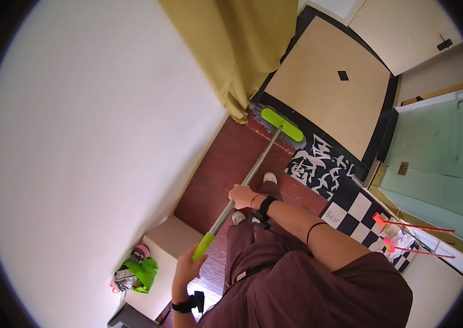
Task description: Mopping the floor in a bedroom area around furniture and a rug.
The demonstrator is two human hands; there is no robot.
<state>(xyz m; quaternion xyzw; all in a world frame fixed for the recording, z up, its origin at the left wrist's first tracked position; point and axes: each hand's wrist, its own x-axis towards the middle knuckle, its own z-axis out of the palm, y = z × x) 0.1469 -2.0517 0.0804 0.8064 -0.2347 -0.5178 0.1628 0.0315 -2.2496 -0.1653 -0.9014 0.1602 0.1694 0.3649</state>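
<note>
A long-handled mop (252,170) slants across the view, its metal pole running from low left up to the far side. My left hand (187,264) grips the green end of the handle. Around the middle of the pole my right hand (241,197) is closed. The green mop head (281,124) with its grey chenille fringe (262,116) lies on the floor, where the red wood floor (231,156) meets a dark tile border. Its upper left end is close to the hem of the yellow curtain (239,82).
A black-and-white patterned mat (317,166) lies right of the mop head, and a checkered mat (356,213) beyond it. Frosted glass doors (432,151) and two red-handled tools (415,226) stand at right. A low cabinet (161,266) with a green bag (143,274) stands at left, by the white wall (92,123).
</note>
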